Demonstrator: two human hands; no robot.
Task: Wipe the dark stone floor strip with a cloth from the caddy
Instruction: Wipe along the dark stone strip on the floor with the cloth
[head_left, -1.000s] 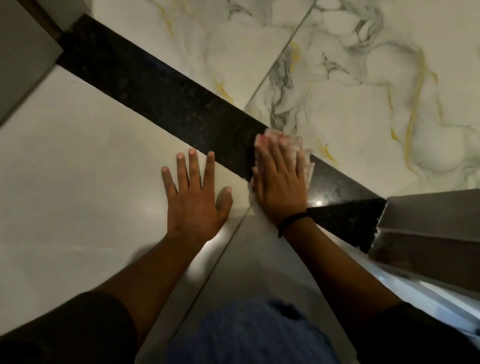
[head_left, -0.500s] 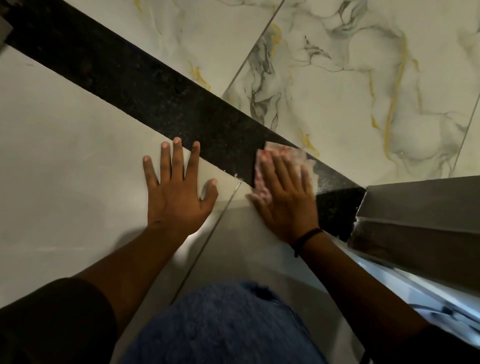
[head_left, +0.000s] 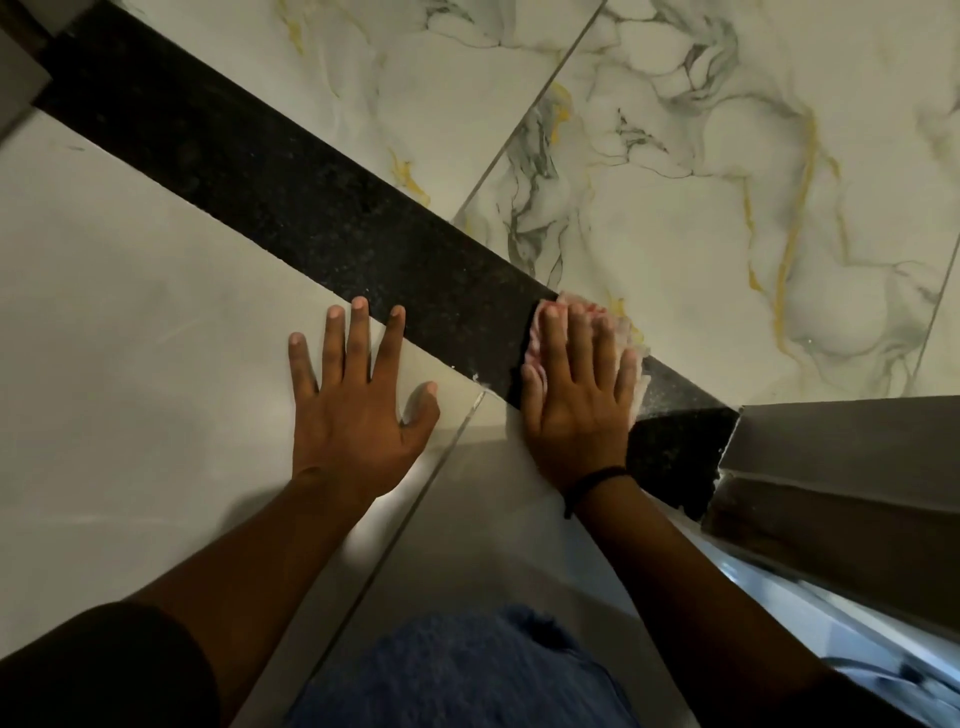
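Starting at the left, we see the left hand (head_left: 358, 410) laid flat on a plain pale grey floor tile (head_left: 130, 322), palm down, fingers spread and thumb out to the side, holding nothing; its three longest fingertips reach just onto the near edge of the dark speckled stone floor strip (head_left: 311, 208). That strip has its long axis on a diagonal, running from beyond the left hand at the upper left down to the lower right, where it ends against a grey door frame (head_left: 841, 467). Just right of the left thumb a thin grout line (head_left: 441, 457) runs back toward our blue-clad knee (head_left: 457, 670). Further right, the right hand (head_left: 579, 400), a thin black band (head_left: 592, 480) at its wrist, lies flat with fingers held close together, pressing a crumpled pale pink cloth (head_left: 537, 343) onto the strip; the cloth shows only past the fingertips and along the hand's left and right edges. Beyond the right hand lie white marble tiles with grey and gold veins (head_left: 701, 182).
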